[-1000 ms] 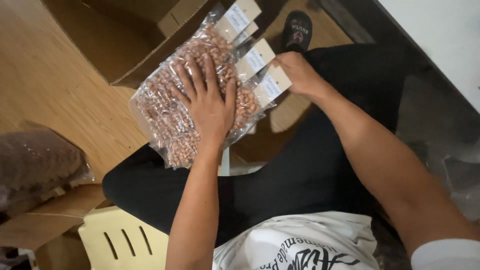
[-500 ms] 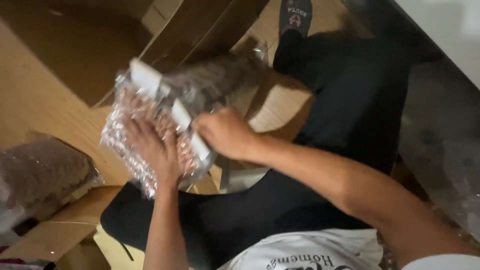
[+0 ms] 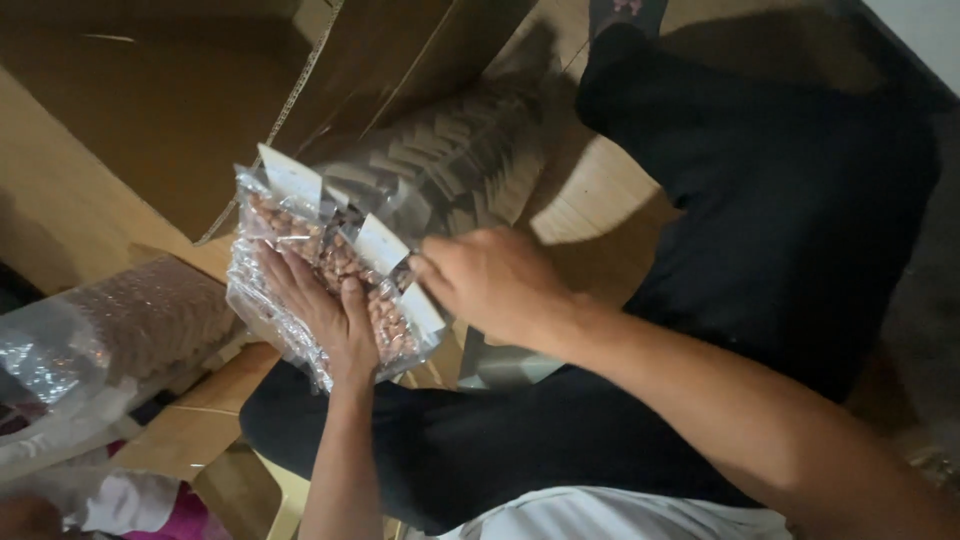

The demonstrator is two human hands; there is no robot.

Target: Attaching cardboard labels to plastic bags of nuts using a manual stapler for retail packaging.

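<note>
- Left hand (image 3: 318,312) is lying flat on the stack of clear packets of peanuts (image 3: 300,262), fingers spread and pressing it, thumb tucked along the near edge.
- Right hand (image 3: 490,280) is gripping the stack's right end, fingertips closing on the white header cards (image 3: 383,243); thumb position hard to tell.
- Stack is sitting tilted above the person's left knee, just in front of the open cardboard box (image 3: 180,100).
- More packets, probably the same kind, are lying in shadow (image 3: 450,165) behind.
- Large bagged bundle (image 3: 130,325) is resting at left.
</note>
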